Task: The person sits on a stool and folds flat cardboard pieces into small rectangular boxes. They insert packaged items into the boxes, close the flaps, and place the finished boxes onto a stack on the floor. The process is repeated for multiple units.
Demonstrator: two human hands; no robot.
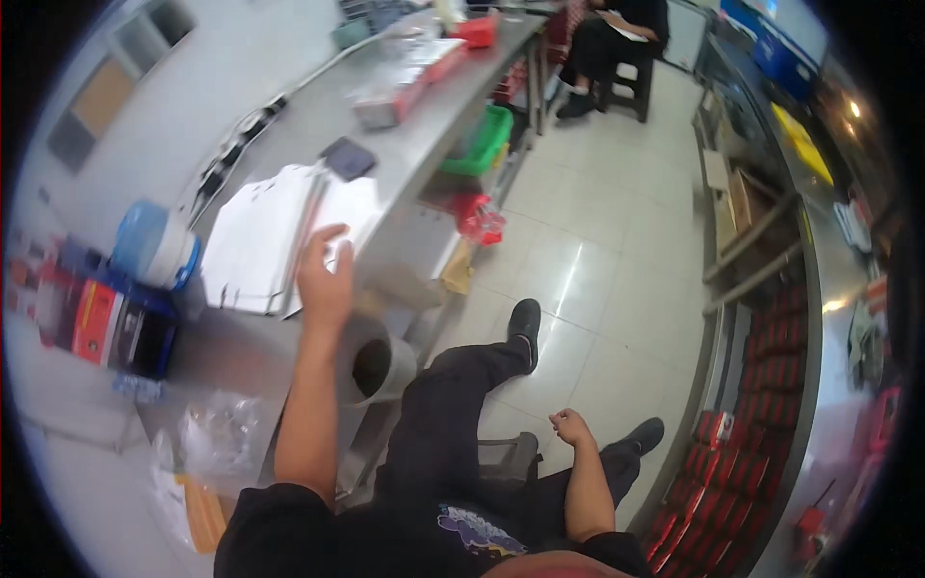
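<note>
My left hand [326, 279] is over the right edge of a stack of white paper sheets [252, 241] on the steel table [289, 135]. Its thumb and fingers are apart and hold nothing; whether they touch the paper I cannot tell. A flat dark object [349, 159], perhaps a phone or wallet, lies at the far end of the sheets. Beyond it is a long red and white box [405, 87], blurred. My right hand [572, 427] hangs above the tiled floor beside my legs, fingers curled, with nothing visible in them.
A pale bin [397, 374] stands below the table edge by my left forearm. A blue water jug [159, 241] and clear plastic bags [222, 429] are at the left. Red packs [723, 491] fill a low shelf at right. Another person [617, 39] sits on a stool far ahead.
</note>
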